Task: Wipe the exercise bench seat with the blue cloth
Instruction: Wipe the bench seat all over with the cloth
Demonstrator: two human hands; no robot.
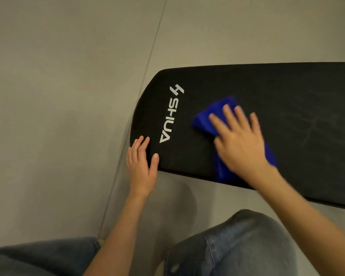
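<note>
Denim-clad knees sit closest, the right knee [241,244] bent up at the bottom of the view and the left leg [38,255] off in the lower left corner, both over the grey tiled floor [48,116]. From between them two bare forearms reach forward to the exercise bench seat [297,92], a long black padded board that runs off the right edge and ends in a rounded tip on the left. The left hand [141,164] rests at the near corner of that rounded tip, its fingers straight and lying close together along the edge, its thumb spread apart on the top surface; it grips nothing. Just beyond it, white lettering reading SHUA [168,120] with a logo mark above runs across the pad. To the right of the lettering the right hand [239,140] lies flat on the blue cloth [205,120], fingers straight and fanned apart, pressing the cloth against the seat rather than curling round it; the hand looks blurred. The cloth is bunched under the palm, sticks out past the fingertips toward the far side, and hangs over the near edge of the pad below the wrist. Faint streaks show on the black surface further right. A thin tile seam [147,66] crosses the floor behind the bench.
</note>
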